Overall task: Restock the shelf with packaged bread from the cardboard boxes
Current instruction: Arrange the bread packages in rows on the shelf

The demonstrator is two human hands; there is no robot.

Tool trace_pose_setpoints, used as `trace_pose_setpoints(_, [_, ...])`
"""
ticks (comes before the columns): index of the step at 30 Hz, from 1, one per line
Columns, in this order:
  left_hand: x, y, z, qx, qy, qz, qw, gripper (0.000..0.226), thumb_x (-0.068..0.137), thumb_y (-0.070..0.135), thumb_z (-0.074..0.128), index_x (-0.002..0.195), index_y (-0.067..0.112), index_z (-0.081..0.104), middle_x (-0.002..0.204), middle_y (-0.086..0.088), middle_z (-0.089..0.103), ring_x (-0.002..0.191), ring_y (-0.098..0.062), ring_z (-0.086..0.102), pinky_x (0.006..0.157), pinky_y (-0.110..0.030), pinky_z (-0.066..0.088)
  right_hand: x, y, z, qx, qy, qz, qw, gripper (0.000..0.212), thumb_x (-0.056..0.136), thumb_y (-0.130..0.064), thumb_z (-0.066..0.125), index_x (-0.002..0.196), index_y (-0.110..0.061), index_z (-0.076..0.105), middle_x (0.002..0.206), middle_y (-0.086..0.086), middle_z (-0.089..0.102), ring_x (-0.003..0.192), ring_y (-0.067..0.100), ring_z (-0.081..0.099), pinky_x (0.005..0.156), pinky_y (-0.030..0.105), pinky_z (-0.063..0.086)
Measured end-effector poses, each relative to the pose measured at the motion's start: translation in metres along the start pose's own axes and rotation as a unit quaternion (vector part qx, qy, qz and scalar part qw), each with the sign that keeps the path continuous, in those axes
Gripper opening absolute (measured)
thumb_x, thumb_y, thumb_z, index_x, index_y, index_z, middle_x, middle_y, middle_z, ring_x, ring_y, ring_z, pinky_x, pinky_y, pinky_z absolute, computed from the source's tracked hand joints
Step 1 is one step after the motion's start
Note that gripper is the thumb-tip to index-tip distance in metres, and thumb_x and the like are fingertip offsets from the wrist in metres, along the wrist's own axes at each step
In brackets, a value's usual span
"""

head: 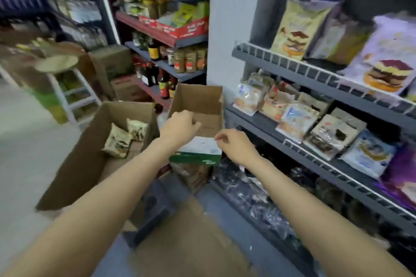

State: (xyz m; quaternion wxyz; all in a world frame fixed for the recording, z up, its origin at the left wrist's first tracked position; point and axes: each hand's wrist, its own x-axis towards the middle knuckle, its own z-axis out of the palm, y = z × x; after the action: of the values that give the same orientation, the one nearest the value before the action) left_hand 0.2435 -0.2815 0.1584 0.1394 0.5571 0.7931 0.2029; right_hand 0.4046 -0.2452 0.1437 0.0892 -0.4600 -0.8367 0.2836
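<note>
Two open cardboard boxes stand on the floor. The left box (90,155) holds two cream bread packets (118,141). The box behind it (198,101) looks empty from here. My left hand (180,126) hovers in front of that box with fingers loosely curled, holding nothing. My right hand (234,144) hangs over a green and white carton (198,153), fingers loosely curled, nothing visibly gripped. The grey shelf unit (292,69) on the right carries packaged bread and cake (295,29) on its upper tiers and mixed packets (297,119) on the middle tier.
A flattened cardboard sheet (186,243) lies on the floor under my arms. Dark wrapped packets (258,198) fill the lowest shelf. Behind the boxes stand red and grey shelves with bottles and jars (189,58). At the left are a white stool (74,96) and stacked cartons.
</note>
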Motion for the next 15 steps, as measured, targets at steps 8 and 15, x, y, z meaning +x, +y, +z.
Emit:
trace_pose_setpoints(8, [0.006,-0.234,-0.037,0.006,-0.037,-0.182,0.983,0.027,0.09,0.026,0.05,0.099,0.005,0.065,0.102,-0.016,0.068,0.102,-0.032,0.061,0.083,-0.036,0.049,0.098,-0.125,0.169,0.063,-0.146,-0.017,0.987,0.023,0.095,-0.011,0.049,0.109,-0.006,0.066,0.113,0.011,0.066,0.108,0.023,0.059,0.079,0.024,0.042])
trace_pose_setpoints(15, [0.021,-0.374,0.002,0.051,-0.237,-0.255,0.936,0.033,0.094,0.018,0.045,0.119,0.001,0.059,0.125,-0.016,0.06,0.115,-0.032,0.056,0.09,-0.034,0.046,0.184,-0.165,0.294,-0.004,-0.267,-0.016,0.964,0.037,0.095,-0.012,0.048,0.132,-0.005,0.049,0.131,0.014,0.053,0.121,0.028,0.051,0.098,0.033,0.042])
